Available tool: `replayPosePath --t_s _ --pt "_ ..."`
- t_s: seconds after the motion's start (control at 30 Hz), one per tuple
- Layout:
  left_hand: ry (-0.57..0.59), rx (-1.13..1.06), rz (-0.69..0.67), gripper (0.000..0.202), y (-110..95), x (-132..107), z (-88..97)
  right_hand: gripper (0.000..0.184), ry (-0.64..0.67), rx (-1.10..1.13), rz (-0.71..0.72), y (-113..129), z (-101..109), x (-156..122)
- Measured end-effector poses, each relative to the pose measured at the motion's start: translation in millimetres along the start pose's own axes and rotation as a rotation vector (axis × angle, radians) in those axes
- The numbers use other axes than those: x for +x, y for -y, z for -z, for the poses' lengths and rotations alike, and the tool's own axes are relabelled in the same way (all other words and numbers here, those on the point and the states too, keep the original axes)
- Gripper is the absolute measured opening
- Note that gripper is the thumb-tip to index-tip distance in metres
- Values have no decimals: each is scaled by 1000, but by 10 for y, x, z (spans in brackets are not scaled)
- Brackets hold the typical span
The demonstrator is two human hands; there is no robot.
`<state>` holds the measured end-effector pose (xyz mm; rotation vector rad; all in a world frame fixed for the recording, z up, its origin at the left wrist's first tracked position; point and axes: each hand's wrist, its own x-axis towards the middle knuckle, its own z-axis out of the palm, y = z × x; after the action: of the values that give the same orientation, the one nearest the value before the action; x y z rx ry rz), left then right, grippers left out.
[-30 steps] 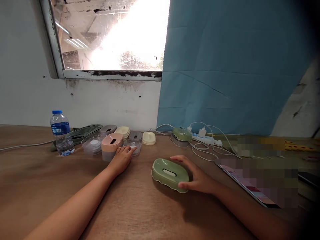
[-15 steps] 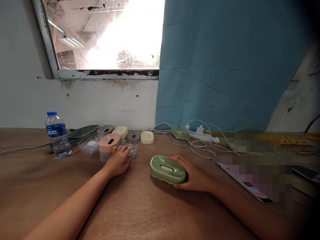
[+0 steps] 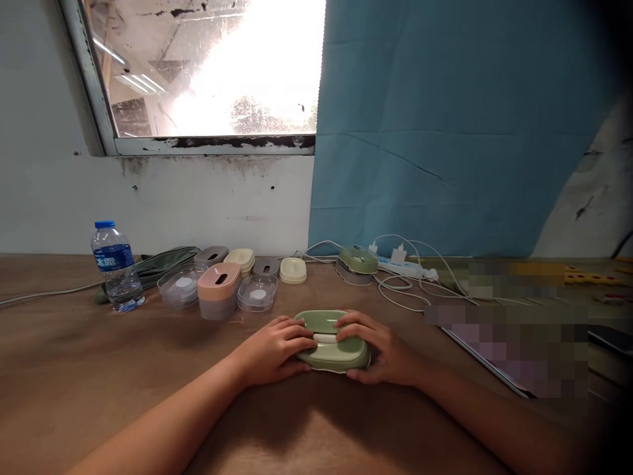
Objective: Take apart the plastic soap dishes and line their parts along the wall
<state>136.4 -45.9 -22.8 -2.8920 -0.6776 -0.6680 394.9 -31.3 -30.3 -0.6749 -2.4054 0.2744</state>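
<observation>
A glossy green oval lid (image 3: 334, 358) with a cream-coloured slot across its top is at the middle of the table, low over or on the wood; the gap below it is too dark to judge. My left hand (image 3: 275, 349) grips its left end, fingers over the top near the slot and thumb at the near edge. Around the right end curls my right hand (image 3: 383, 346), fingertips by the slot and thumb at the lower rim. Beyond my left hand stand a pink-and-grey slotted box (image 3: 217, 290) and a clear plastic dish (image 3: 258, 293).
Toward the wall are a cream lid (image 3: 293, 270), a stack of cream pieces (image 3: 241, 259), grey slotted pieces (image 3: 266, 267) and a green lid on a grey one (image 3: 358, 259). A water bottle (image 3: 116, 267) stands left. Right are a power strip (image 3: 403, 267), cables and a blurred flat device (image 3: 504, 349).
My left hand has left the pink box and clear dish and now holds the green lid's left end. The lid has turned to lie more squarely before me, with my right hand still on it.
</observation>
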Motion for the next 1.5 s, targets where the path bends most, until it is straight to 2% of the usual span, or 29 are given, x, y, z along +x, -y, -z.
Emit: replayPosePath --t_s 0.2,0.33,0.57,0.93,1.23,1.4,1.5 --pt "-55 37 -38 31 101 -41 -45 41 60 -1 -73 -8 0 25" --pt "-120 98 -60 29 103 -30 -67 45 42 -14 -75 -22 5 16" --pt "-151 162 -91 27 116 -16 -71 61 82 -125 -87 11 -19 32" --pt "-187 228 -100 26 82 9 -23 54 -30 -239 -99 118 -64 56" --pt "-202 392 -19 25 151 -29 -56 52 164 -304 26 55 156 27" --pt "-226 511 -73 26 155 -56 -44 51 222 -380 99 84 225 12" --pt "-248 522 -78 33 111 -66 4 46 232 -422 116 100 244 -5"
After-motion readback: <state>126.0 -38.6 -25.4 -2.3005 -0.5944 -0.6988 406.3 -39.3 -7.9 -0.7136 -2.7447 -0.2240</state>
